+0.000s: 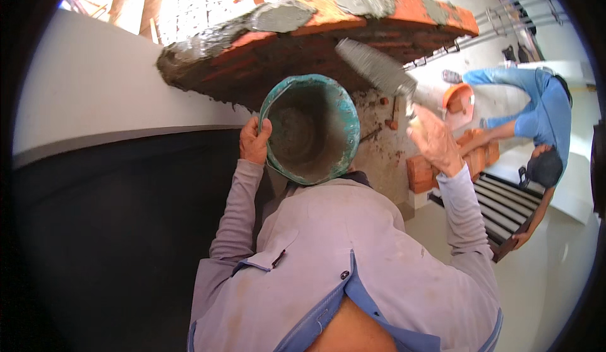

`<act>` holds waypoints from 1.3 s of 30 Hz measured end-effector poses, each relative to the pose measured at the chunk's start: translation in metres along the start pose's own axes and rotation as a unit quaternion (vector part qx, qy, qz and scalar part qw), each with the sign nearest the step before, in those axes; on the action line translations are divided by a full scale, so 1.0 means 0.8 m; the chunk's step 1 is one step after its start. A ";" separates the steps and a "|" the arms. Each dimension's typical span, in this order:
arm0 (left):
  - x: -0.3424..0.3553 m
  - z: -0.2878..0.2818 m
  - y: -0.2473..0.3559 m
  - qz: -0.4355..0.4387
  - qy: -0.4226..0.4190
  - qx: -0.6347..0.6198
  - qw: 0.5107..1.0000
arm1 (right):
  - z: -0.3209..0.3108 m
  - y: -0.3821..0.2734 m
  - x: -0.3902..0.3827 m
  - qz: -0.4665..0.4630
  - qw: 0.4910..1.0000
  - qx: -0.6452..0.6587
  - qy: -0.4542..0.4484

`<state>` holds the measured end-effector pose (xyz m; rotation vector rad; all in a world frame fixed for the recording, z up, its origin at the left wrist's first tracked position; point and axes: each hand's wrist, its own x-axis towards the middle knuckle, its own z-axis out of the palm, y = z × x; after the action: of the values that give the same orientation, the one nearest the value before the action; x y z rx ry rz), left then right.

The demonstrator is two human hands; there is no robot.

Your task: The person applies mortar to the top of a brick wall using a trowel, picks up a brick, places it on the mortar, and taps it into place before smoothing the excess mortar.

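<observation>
My left hand (255, 140) grips the rim of a green bucket (352, 125) at its left side. The bucket is tilted so that I look into it, and grey mortar residue coats its inside. My right hand (435, 138) is closed around the handle of a mortar-smeared trowel (377, 68), whose blade is raised up and to the left, a little blurred. Beyond both stands a brick wall (328, 12) with patches of wet grey mortar (283, 16) along its top. The trowel blade appears in front of the wall's near face; whether it touches cannot be told.
At the right a co-worker (549, 112) bends over stacked bricks (421, 174), one hand on a dark slatted frame (505, 203). An orange bucket (459, 96) stands near them. Metal rebar (486, 30) runs out from the wall's right end. A white wall (95, 80) is at the left.
</observation>
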<state>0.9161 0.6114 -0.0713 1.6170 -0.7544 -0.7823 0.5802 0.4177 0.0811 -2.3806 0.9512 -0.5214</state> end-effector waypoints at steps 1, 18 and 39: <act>0.001 0.005 0.006 0.009 -0.017 -0.034 0.999 | -0.004 -0.006 -0.020 -0.018 0.994 -0.049 -0.092; -0.029 0.205 0.176 0.107 -0.219 0.264 0.933 | 0.046 0.026 -0.143 -0.017 0.916 -0.363 -0.169; -0.063 0.116 0.088 -0.009 -0.001 0.064 0.998 | 0.091 0.065 -0.091 0.256 0.694 0.416 -0.529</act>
<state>0.8067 0.5894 -0.0107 1.7394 -0.8073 -0.7611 0.5414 0.4614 -0.0184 -1.1096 0.5437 0.5435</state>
